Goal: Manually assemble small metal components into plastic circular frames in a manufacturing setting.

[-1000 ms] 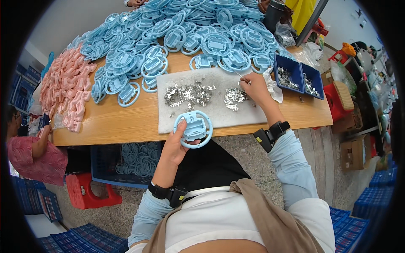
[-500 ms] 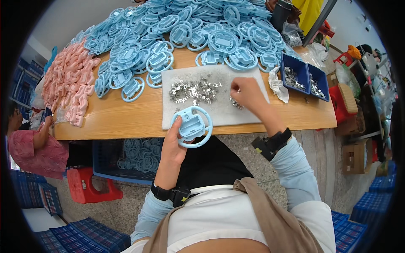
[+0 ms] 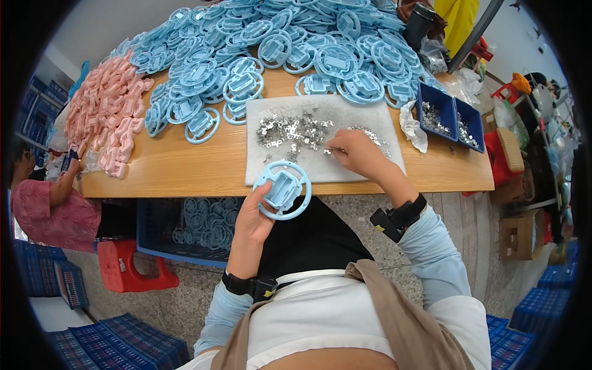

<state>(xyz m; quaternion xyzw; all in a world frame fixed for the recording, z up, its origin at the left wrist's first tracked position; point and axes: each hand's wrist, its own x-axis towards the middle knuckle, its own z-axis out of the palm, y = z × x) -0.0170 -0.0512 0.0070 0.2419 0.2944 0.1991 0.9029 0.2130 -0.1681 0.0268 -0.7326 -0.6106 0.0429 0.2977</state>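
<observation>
My left hand (image 3: pixel 253 221) grips a light-blue plastic toy steering wheel (image 3: pixel 285 190) by its left rim, just off the table's front edge, with the recessed centre facing up. Over the white mat (image 3: pixel 258 171), my right hand (image 3: pixel 362 155) is closed in a pinch. Small shiny bits show beside its fingertips, but I cannot make out what is between them. A spread of small metal contact pieces (image 3: pixel 290 131) lies on the mat to the left of this hand. A smaller group of metal pieces (image 3: pixel 372 134) lies just beyond its knuckles.
Blue steering wheels (image 3: pixel 336 58) are heaped across the back, and pink plastic parts (image 3: pixel 102 117) at the left. Two dark-blue bins (image 3: pixel 456 120) of metal parts and a crumpled tissue (image 3: pixel 412 126) stand right. Below are a blue crate (image 3: pixel 154 231) and red stool (image 3: pixel 132 265); another person (image 3: pixel 52 206) sits left.
My right hand has moved left and nearer the steering wheel, away from the smaller group of metal pieces. My left hand still holds the wheel, now slightly turned. The view has shifted a little.
</observation>
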